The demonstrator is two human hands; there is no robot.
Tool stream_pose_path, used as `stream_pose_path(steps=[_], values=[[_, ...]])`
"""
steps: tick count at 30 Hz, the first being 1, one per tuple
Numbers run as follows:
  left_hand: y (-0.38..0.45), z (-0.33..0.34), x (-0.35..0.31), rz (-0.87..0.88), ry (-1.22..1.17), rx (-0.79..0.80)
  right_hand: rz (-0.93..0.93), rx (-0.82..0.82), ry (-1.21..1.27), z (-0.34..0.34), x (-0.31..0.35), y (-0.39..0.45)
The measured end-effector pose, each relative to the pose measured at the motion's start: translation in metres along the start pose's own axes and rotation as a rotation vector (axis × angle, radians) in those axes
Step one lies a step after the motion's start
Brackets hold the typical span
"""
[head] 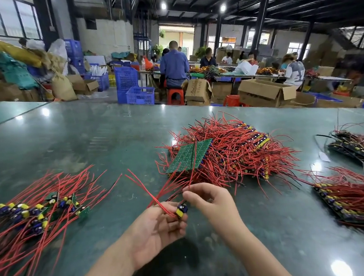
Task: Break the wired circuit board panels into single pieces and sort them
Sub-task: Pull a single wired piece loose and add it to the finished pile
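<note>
Left hand (157, 228) palm up, fingers (178, 225) curled under a single board piece (181, 210) with a yellow and dark blue component on it; red leads (146, 189) fan up and away from the grip. Right hand (211, 200) just beside it, fingertips drawn together near the piece and the wire roots; whether they actually pinch a wire or only touch, cannot tell, as the thumb side is hidden

Step in hand, by my reading: one piece already separated and being tidied or freed from tangled leads before sorting. Next move likely calls for carrying it left to the sorted pile (37, 213) and laying it so its wires run with the others; the long leads could snag on the way

Outward: sorted pile on the green desk (81, 138), small green boards with yellow and blue parts, red wires splayed. Ahead of the hands, the big unbroken stack (228, 153), a green panel (188, 156) lying face-down on top, a mass of red wire spilling round it. Right of that, a row-like panel strip (351, 200) near the desk edge, and a darker heap (363, 146) behind it

Beyond the desk, people seated at other benches among cartons and blue crates (134, 88)
</note>
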State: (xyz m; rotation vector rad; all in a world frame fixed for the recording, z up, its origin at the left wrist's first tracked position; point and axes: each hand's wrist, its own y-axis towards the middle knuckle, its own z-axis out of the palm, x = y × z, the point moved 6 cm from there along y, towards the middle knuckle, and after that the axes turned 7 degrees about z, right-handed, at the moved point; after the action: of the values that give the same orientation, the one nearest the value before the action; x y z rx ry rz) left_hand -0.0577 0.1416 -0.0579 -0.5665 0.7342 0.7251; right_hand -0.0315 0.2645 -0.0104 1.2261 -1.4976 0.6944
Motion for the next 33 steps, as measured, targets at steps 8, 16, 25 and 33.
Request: stream_pose_path(steps=[8,16,25,33], values=[[0.001,0.001,0.002,0.105,0.205,0.034,0.017,0.051,0.073,0.003,0.000,0.000],[-0.001,0.005,0.000,0.148,0.182,0.150,0.327,0.124,0.575,0.021,-0.025,-0.004],[-0.002,0.008,0.003,0.136,0.266,0.148,0.386,-0.041,0.599,0.003,-0.034,0.006],[-0.007,0.015,0.013,0.056,0.359,0.215,0.439,-0.191,0.730,-0.031,-0.037,0.017]])
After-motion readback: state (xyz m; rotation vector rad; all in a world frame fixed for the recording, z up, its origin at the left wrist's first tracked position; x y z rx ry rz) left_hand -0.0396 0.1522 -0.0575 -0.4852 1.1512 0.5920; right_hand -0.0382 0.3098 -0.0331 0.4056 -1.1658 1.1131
